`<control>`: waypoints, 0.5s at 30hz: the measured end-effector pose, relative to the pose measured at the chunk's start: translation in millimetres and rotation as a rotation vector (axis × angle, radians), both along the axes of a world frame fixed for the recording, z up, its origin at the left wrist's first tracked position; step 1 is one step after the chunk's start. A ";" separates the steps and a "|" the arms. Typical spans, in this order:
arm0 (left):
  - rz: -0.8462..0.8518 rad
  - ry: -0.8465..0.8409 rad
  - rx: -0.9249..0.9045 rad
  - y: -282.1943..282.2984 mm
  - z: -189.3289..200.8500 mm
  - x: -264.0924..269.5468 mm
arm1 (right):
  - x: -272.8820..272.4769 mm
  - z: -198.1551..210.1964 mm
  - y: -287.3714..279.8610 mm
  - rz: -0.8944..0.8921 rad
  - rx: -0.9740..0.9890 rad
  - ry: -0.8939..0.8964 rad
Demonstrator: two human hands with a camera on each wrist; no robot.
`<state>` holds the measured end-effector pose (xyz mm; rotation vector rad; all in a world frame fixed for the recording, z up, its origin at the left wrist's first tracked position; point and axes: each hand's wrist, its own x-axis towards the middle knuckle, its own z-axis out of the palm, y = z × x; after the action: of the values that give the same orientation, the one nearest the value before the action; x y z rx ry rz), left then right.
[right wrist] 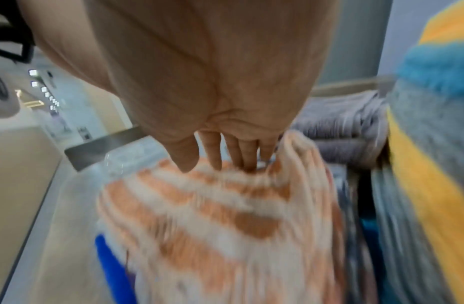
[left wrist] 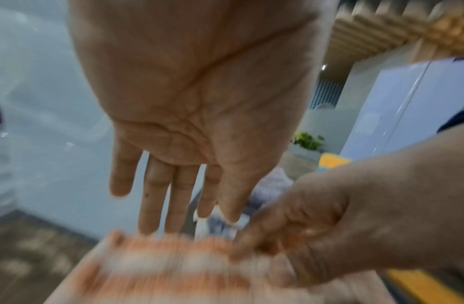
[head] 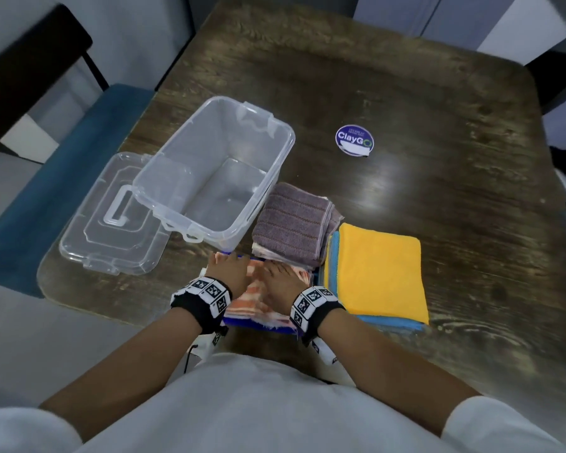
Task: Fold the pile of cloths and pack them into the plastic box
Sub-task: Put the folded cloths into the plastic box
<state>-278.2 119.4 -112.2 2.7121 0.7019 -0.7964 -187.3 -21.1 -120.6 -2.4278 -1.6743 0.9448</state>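
Left to right on the surface (head: 406,109): a clear lid (head: 111,220), the open plastic box (head: 177,158), and, at the near edge, the orange-striped cloth (head: 252,305). The left hand (head: 227,268) lies on this cloth with fingers straight. The right hand (head: 283,279) curls its fingers into the cloth's fold, just beside the folded purple stack (head: 291,223) and yellow stack (head: 379,273).

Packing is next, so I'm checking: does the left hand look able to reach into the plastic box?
Probably yes: the left hand rests close to the plastic box, whose lid lies off to the side; nothing stands between.
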 end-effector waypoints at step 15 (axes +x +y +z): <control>0.257 -0.667 0.026 9.1 134.4 80.7 | 109.7 86.8 8.8 -0.373 0.242 0.195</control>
<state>-197.5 128.5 22.2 2.5799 0.8537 0.1810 -77.6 -12.3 -33.8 -2.2865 -1.1432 0.8357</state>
